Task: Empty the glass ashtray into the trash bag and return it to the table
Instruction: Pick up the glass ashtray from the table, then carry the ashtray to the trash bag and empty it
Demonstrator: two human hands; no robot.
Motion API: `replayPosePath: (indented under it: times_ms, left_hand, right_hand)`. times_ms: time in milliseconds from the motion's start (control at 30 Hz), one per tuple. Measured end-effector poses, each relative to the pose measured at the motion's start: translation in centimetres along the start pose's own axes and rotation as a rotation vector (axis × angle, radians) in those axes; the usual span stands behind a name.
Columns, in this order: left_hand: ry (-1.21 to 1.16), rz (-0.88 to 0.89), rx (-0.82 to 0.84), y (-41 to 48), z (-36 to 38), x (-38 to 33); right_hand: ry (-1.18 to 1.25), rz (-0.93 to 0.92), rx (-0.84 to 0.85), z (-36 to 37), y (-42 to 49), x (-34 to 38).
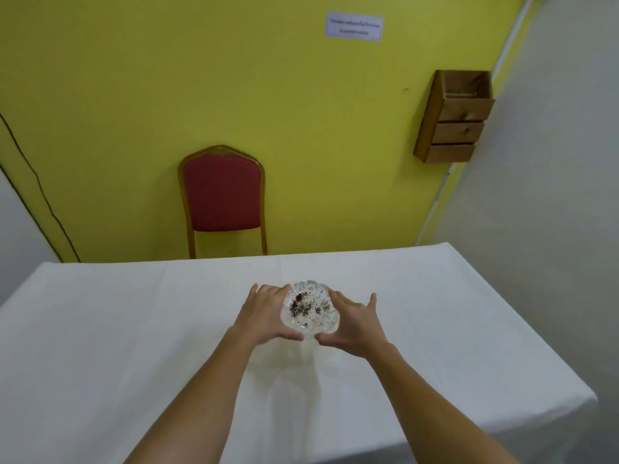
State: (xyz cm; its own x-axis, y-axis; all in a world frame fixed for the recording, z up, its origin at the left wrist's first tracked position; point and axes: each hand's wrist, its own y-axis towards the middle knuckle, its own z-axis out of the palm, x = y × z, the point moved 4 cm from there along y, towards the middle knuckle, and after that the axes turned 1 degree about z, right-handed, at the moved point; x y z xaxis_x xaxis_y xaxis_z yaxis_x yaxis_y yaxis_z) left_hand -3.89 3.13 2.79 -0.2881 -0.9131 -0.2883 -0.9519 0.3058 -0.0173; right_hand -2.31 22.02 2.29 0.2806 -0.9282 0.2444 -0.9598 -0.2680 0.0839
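A round clear glass ashtray with dark ash specks in its bowl is at the middle of the table with a white cloth. My left hand cups its left side, thumb at the near rim. My right hand cups its right side, thumb meeting near the left thumb. Both hands grip the ashtray. Whether it rests on the cloth or is slightly lifted I cannot tell. No trash bag is in view.
A red padded chair with a gold frame stands behind the table against a yellow wall. A wooden wall box hangs at the upper right. A black cable runs down the wall at left. The table's right edge drops off near a grey wall.
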Motion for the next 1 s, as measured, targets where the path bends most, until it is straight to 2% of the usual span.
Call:
replayPosePath:
  times_ms: [200,467,700,1000]
  left_hand:
    - [0.004,0.156,-0.050,1.4,-2.8,-5.7]
    - [-0.070,0.326,-0.055,2.5,-3.0,-15.6]
    - [-0.123,0.439,0.022,3.9,-2.0,-26.5]
    - [-0.150,0.638,-0.022,4.7,1.6,-42.6]
  right_hand:
    - [-0.003,0.094,-0.123,-5.6,-3.4,-2.3]
    - [0.021,0.237,-0.188,-11.1,-9.5,-8.1]
    - [0.096,0.348,-0.290,-15.3,-16.0,-15.4]
    - [0.049,0.532,-0.303,-20.5,-26.0,-26.8]
